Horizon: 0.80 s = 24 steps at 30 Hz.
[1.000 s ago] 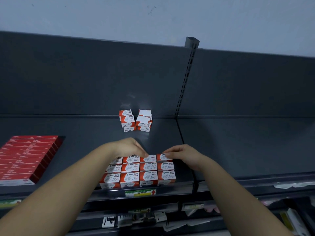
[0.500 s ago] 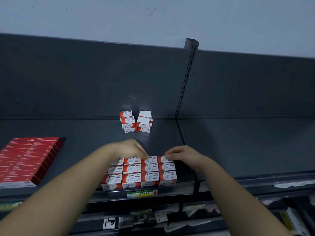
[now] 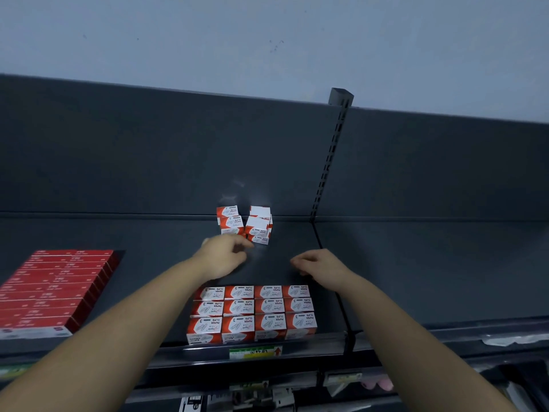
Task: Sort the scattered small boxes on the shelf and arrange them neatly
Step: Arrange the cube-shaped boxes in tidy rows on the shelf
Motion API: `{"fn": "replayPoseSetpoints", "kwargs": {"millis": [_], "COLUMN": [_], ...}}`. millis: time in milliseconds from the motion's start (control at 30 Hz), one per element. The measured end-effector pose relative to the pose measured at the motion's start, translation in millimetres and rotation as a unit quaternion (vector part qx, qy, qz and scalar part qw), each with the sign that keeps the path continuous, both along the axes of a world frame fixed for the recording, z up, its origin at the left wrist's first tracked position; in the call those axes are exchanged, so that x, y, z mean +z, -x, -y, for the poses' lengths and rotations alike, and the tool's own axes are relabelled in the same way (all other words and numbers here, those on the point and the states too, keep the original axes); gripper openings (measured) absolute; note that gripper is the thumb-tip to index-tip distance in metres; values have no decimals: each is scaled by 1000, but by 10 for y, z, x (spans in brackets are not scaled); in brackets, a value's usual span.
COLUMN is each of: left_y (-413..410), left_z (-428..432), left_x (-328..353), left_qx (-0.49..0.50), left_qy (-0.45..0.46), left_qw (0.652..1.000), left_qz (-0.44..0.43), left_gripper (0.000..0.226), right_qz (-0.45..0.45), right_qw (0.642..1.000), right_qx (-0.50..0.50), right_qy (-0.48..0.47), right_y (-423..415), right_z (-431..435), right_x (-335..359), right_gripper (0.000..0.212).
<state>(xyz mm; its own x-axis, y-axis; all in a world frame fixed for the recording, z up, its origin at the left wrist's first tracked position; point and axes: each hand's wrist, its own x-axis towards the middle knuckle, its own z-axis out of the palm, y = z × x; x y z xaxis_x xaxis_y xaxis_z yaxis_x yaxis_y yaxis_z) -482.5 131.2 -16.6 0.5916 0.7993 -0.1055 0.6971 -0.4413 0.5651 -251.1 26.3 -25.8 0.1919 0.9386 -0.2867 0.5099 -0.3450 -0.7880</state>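
Mid-shelf, just short of the loose pile point(image 3: 244, 223), your left hand point(image 3: 225, 257) reaches with fingers loosely bent. It's blurred: no box seen in it, and you cannot tell if it touches the pile's nearest box. Your right hand point(image 3: 319, 264) hovers beside it, apart, fingers slack and curled, empty, touching nothing.

The loose pile sits at the back of the shelf point(image 3: 118, 233) against the rear panel: small red-and-white paper-clip cartons heaped at odd angles, some on top of others. Judgement: light, stiff card, corners crush if squeezed, contents probably shift inside. The upper ones likely topple if you drag a bottom one. Take each by two opposite side faces, thumb against fingers, top box first.

The front block point(image 3: 252, 312) is already neat, rows tight at the shelf lip, nearer you than both hands. Further out: red flat packs point(image 3: 53, 289) stacked at left, a price label point(image 3: 255, 352) on the shelf edge, a slotted upright point(image 3: 329, 162) right of the pile.
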Motion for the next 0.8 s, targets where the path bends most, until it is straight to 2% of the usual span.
{"fn": "replayPoseSetpoints", "kwargs": {"millis": [100, 233, 300, 500, 667, 800], "left_y": [84, 220, 270, 333, 313, 288], "left_z": [-62, -191, -248, -368, -447, -478], "left_x": [23, -19, -40, -120, -134, -163], "left_qx": [35, 45, 49, 58, 27, 41], "left_qy": [-51, -77, -86, -70, -78, -90], "left_qw": [998, 996, 995, 994, 993, 993], "left_qz": [17, -17, -29, -58, -79, -65], "left_gripper": [51, 67, 73, 75, 69, 58], "right_qz": [105, 229, 265, 320, 357, 393], "right_qw": [993, 965, 953, 940, 924, 913], "right_qx": [44, 126, 146, 121, 131, 104], "right_qy": [0, 14, 17, 16, 33, -37], "right_y": [132, 333, 406, 534, 645, 636], "right_z": [-153, -337, -434, -702, -749, -831], "right_x": [51, 144, 153, 100, 24, 35], "right_gripper": [40, 63, 70, 86, 84, 56]}}
